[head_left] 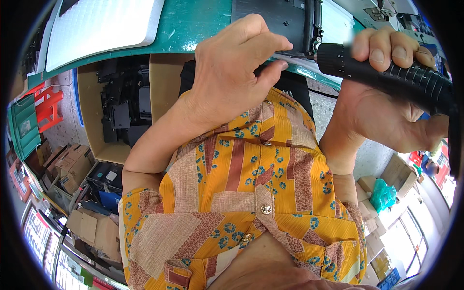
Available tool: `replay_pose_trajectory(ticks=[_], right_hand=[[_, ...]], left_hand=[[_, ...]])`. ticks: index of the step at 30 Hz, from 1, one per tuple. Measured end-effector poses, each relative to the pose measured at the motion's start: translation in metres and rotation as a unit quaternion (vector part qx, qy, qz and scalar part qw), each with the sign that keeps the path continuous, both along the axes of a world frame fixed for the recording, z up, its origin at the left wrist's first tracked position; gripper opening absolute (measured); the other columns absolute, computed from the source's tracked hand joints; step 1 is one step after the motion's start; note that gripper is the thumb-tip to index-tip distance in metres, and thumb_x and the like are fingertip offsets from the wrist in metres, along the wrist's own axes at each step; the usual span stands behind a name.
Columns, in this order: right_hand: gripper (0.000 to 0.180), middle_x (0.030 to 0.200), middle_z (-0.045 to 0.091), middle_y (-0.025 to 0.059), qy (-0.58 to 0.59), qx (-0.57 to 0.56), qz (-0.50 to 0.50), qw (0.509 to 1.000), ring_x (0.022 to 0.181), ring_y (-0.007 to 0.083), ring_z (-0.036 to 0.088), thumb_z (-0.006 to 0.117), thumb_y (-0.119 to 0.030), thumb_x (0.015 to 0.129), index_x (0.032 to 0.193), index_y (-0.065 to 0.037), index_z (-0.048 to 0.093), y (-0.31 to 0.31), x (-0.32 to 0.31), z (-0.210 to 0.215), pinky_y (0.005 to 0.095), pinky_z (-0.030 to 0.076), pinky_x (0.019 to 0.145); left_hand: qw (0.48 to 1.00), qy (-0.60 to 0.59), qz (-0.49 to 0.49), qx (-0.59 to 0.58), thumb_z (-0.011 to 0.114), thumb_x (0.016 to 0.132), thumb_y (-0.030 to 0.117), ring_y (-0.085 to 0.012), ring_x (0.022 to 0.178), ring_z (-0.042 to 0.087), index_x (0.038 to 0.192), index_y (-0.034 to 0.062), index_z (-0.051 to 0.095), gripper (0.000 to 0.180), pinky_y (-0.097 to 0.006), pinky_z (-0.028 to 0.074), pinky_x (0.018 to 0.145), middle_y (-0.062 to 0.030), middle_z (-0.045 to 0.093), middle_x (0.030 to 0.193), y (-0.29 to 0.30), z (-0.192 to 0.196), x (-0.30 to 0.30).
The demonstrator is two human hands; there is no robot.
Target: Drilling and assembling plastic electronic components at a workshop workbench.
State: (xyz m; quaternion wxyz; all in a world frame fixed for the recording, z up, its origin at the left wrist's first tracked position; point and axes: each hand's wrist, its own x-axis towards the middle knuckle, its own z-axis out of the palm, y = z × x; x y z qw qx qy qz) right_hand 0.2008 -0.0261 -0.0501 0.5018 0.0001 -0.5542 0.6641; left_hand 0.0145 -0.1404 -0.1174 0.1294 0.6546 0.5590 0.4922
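Note:
My right hand (386,92) is wrapped round a black electric screwdriver (338,60), held nearly level with its thin bit pointing left. The fingertips are slightly blurred. My left hand (237,63) is at the bit's tip, fingers curled, with thumb and index finger a little apart on either side of it. Anything inside those curled fingers is hidden from me. Just beyond both hands, a flat black plastic panel (263,17) with a raised frame along its right side lies on the green table (193,24).
White foam sheet (104,24) lies on the table's left part. Below the edge stands a cardboard box (162,79) holding black plastic parts (121,106). A sewing-machine-like white machine (386,7) is at the far right. Cartons (92,227) and a red stool (48,108) stand left.

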Motion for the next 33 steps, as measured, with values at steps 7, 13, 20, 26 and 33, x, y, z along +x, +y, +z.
replay_pose_trajectory(ticks=[7,13,20,26,33], right_hand=[[0.076,0.102,0.061,0.0081,0.012,-0.012,0.04,0.999,0.085,0.0212,0.057,0.058,-0.077,0.083,0.119,-0.01,0.07,-0.001,-0.004,0.003,0.0395,0.044,0.078],[0.082,0.104,0.06,0.0071,-0.021,0.033,0.045,0.998,0.085,0.0207,0.057,0.059,-0.08,0.081,0.122,-0.01,0.068,-0.002,-0.005,0.008,0.0393,0.045,0.078],[0.092,0.107,0.058,0.0055,-0.08,0.114,0.056,0.989,0.086,0.0201,0.056,0.063,-0.087,0.077,0.128,-0.011,0.065,-0.003,-0.008,0.007,0.0393,0.046,0.076],[0.095,0.107,0.057,0.004,-0.101,0.104,0.076,0.987,0.086,0.0194,0.056,0.069,-0.086,0.074,0.133,-0.011,0.061,-0.002,0.0,0.008,0.0388,0.046,0.076],[0.093,0.109,0.059,0.004,-0.112,0.083,0.085,0.987,0.087,0.0196,0.056,0.071,-0.084,0.073,0.131,-0.011,0.063,-0.001,0.007,0.008,0.0373,0.045,0.078]], left_hand=[[0.998,-0.05,0.007,0.03,0.084,0.076,-0.006,-0.0109,0.066,0.056,0.093,0.0046,0.075,0.022,-0.023,0.045,0.058,-0.0019,0.058,0.076,-0.001,-0.007,0.008],[0.998,-0.062,0.02,0.001,0.084,0.076,-0.004,-0.0108,0.064,0.056,0.09,0.0049,0.073,0.019,-0.025,0.045,0.057,-0.0022,0.058,0.075,-0.002,-0.007,0.01],[0.998,0.01,0.054,0.032,0.084,0.077,-0.001,-0.019,0.064,0.061,0.09,0.0052,0.07,0.019,-0.03,0.048,0.056,-0.0057,0.058,0.079,-0.006,-0.01,0.012],[0.998,0.043,0.031,0.042,0.082,0.076,-0.001,-0.0239,0.065,0.061,0.089,0.0041,0.067,0.021,-0.033,0.049,0.054,-0.0072,0.057,0.081,-0.007,-0.008,0.014],[0.998,0.007,0.037,0.055,0.084,0.075,-0.003,-0.0196,0.062,0.06,0.09,0.0036,0.069,0.022,-0.03,0.048,0.053,-0.0058,0.059,0.08,-0.004,-0.014,0.015]])
